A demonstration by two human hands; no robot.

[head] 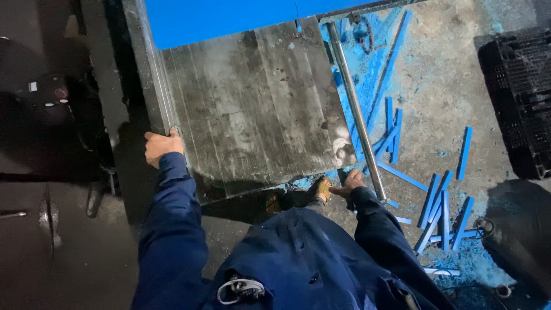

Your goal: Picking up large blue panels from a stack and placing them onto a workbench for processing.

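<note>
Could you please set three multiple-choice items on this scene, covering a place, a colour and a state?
1. Where does the left hand rest?
A. On the grey slab's left edge
B. On the black crate
C. On the metal rod

2. What colour are the strips scattered on the floor?
A. Red
B. Blue
C. Yellow

3. How is the right hand placed?
A. Raised in the air
B. Low, by the slab's near corner
C. Inside the crate

Answers: 1 A, fingers curl over the slab edge; 2 B, the strips are blue; 3 B, it sits beside the rod.
</note>
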